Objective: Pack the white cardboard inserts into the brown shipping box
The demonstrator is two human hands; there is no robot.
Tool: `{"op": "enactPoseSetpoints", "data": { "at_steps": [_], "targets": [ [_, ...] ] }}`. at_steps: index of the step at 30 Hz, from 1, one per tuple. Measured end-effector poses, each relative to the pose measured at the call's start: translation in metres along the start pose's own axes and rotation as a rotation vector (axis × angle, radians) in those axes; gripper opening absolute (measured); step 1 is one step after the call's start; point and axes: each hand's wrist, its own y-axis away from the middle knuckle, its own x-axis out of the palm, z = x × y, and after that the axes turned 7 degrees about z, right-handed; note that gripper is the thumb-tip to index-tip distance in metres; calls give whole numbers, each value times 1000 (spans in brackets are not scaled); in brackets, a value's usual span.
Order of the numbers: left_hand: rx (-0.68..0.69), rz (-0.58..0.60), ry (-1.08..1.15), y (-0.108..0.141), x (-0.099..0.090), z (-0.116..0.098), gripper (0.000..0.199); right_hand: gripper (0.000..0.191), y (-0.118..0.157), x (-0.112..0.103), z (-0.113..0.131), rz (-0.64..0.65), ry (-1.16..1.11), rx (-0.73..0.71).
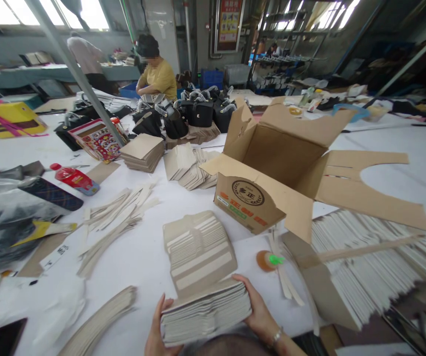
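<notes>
I see the thick, block-shaped stack of grey-beige card pieces (205,316) at the middle of the white-covered table's (133,262) near edge; whether it rests there I can't tell. The left hand (158,324) and right hand (259,311) grasp its two short ends, likely to keep the loose layers squared. Its long axis runs left to right, right end angled toward the far edge, layered side facing me. Just beyond lies a fanned beige card pile (200,247), then an open brown cardboard carton (250,201), flaps spread, perhaps for easy access
</notes>
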Motion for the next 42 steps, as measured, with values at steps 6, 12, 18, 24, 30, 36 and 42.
{"op": "enactPoseSetpoints", "data": {
  "at_steps": [6, 12, 18, 24, 30, 36, 42],
  "targets": [
    [182, 32, -283, -10, -10, -7, 79, 87, -6, -1, 0, -35, 22, 80],
    [467, -10, -677, -22, -23, -12, 69, 95, -6, -2, 7, -25, 98, 81],
    [742, 31, -955, -22, -19, -40, 87, 96, -4, -2, 17, 9, 293, -4],
    [688, 54, -996, -26, 0, -60, 95, 107, -4, -7, 34, 46, 716, -105],
    [687, 23, -1039, -28, 2, -53, 63, 115, -22, 20, 58, 396, 948, -275],
    [673, 67, -995, -27, -4, -42, 60, 120, -36, 39, 60, 443, 1041, -156],
    [545, 142, -762, -26, -29, -24, 72, 65, -36, 32, 76, 484, 1079, -135]
  ]
}}
